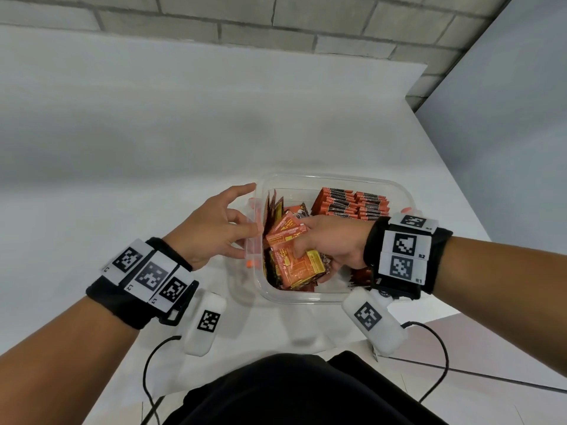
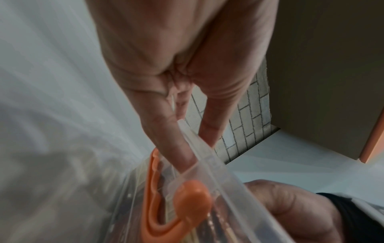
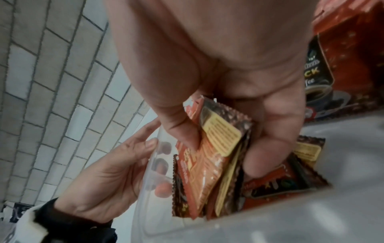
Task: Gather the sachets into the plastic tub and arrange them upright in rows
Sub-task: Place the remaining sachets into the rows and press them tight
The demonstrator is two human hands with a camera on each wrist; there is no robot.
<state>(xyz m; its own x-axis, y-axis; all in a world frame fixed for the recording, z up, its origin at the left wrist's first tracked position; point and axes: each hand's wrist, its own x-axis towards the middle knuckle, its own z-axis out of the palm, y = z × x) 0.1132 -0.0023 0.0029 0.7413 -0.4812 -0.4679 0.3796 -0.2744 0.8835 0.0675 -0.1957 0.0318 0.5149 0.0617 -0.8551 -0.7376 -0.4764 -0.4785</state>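
From the head view, a clear plastic tub (image 1: 395, 187) sits near the front edge of a white table (image 1: 153, 133) that runs back to a grey brick wall (image 1: 276, 16); the right hand (image 1: 334, 240) is inside the tub gripping a bundle of orange sachets (image 1: 294, 256), with upright rows of sachets (image 1: 352, 204) at the far side, while the left hand (image 1: 214, 228) rests straight-fingered against the tub's left wall. The left wrist view shows those fingers (image 2: 172, 139) on the clear rim beside an orange clip (image 2: 191, 197), brick wall behind. In the right wrist view, thumb and fingers pinch the bundle (image 3: 212, 156) over loose sachets.
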